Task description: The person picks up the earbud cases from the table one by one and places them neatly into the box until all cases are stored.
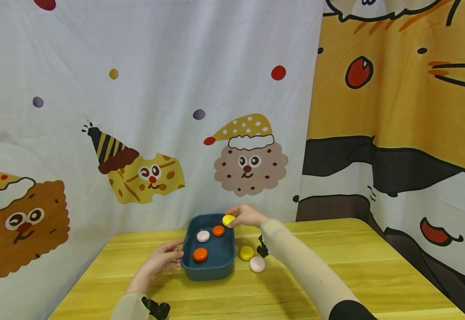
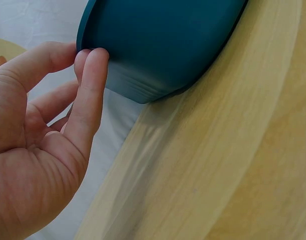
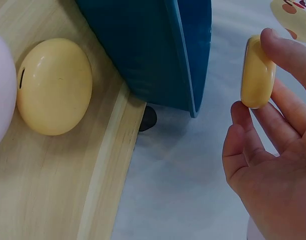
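A dark blue rectangular bin (image 1: 210, 271) stands on the table. My left hand (image 1: 159, 261) is at its left side, thumb and fingertips at the rim, pinching its edge in the left wrist view. Over the bin's far right corner, my right hand (image 1: 247, 216) holds a glossy yellow rounded disc (image 3: 258, 72) between thumb and fingers. Inside the bin lie two orange discs (image 1: 200, 254) and a pale pink disc (image 1: 203, 236). To the right of the bin, another yellow disc (image 1: 246, 253) and a pale pink disc (image 1: 257, 264) rest on the wood.
The wooden table (image 1: 328, 249) extends to both sides of the bin. Behind it hangs a white curtain (image 1: 156, 89) with cartoon prints, close to the table's back edge. Each wrist carries a small black device (image 1: 155, 307).
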The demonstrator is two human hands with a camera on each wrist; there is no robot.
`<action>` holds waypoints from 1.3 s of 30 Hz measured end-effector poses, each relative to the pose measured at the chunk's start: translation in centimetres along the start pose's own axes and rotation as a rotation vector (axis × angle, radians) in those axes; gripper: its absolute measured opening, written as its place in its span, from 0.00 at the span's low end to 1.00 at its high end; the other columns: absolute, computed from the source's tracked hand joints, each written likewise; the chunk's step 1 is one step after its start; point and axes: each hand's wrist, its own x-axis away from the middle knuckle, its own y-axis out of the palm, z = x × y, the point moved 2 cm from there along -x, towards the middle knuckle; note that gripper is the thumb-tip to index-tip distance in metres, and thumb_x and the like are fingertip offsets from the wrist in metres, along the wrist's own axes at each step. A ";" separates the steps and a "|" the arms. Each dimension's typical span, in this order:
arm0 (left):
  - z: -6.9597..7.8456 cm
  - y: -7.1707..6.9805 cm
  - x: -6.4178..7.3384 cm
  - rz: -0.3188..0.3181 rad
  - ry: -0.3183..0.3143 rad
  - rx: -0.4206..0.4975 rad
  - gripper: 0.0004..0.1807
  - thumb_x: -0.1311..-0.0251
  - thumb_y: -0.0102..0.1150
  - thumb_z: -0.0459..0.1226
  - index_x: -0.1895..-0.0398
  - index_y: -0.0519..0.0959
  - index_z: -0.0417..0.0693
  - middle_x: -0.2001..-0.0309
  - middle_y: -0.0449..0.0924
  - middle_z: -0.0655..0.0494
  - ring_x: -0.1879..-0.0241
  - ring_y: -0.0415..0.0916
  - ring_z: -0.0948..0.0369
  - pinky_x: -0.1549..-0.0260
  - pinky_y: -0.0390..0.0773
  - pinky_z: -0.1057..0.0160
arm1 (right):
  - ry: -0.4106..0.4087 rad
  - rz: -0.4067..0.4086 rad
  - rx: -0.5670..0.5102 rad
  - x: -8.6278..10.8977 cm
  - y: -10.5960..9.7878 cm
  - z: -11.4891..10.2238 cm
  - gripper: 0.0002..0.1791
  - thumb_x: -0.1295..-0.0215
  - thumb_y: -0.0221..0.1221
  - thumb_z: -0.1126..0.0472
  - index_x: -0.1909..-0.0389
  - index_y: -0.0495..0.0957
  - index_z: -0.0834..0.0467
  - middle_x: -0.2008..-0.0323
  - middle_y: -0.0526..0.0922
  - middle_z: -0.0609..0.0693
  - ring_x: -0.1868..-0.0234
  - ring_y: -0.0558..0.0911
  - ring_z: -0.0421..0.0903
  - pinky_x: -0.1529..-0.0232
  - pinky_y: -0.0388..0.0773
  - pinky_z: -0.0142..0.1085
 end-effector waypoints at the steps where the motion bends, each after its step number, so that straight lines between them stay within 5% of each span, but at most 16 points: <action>1: 0.0 0.0 0.0 0.000 -0.001 -0.001 0.34 0.35 0.56 0.29 0.29 0.57 0.29 0.59 0.72 0.48 0.70 0.76 0.61 0.62 0.83 0.60 | 0.001 -0.001 0.000 0.0 0.0 0.0 0.27 0.44 0.69 0.64 0.41 0.78 0.59 0.45 0.79 0.54 0.44 0.77 0.53 0.50 0.78 0.40; 15: -0.3 -0.1 0.2 -0.001 0.000 -0.004 0.32 0.34 0.54 0.28 0.29 0.57 0.30 0.57 0.73 0.42 0.70 0.77 0.60 0.61 0.83 0.59 | 0.002 -0.011 0.030 -1.0 0.8 -0.2 0.28 0.45 0.69 0.63 0.41 0.78 0.60 0.44 0.79 0.53 0.45 0.77 0.52 0.51 0.78 0.39; 27: 0.1 0.2 0.2 -0.003 0.001 -0.006 0.33 0.34 0.55 0.30 0.29 0.56 0.29 0.59 0.72 0.47 0.70 0.77 0.60 0.61 0.83 0.59 | -0.022 -0.030 0.028 -1.6 1.4 -1.2 0.29 0.45 0.70 0.62 0.41 0.77 0.61 0.44 0.79 0.54 0.46 0.77 0.51 0.51 0.78 0.38; 39: 0.1 0.1 0.1 0.015 -0.001 0.006 0.33 0.35 0.56 0.29 0.29 0.57 0.29 0.59 0.73 0.47 0.70 0.77 0.60 0.62 0.83 0.59 | -0.050 -0.033 0.089 -2.3 2.2 -2.3 0.29 0.45 0.69 0.61 0.40 0.77 0.59 0.43 0.79 0.52 0.42 0.76 0.50 0.43 0.74 0.40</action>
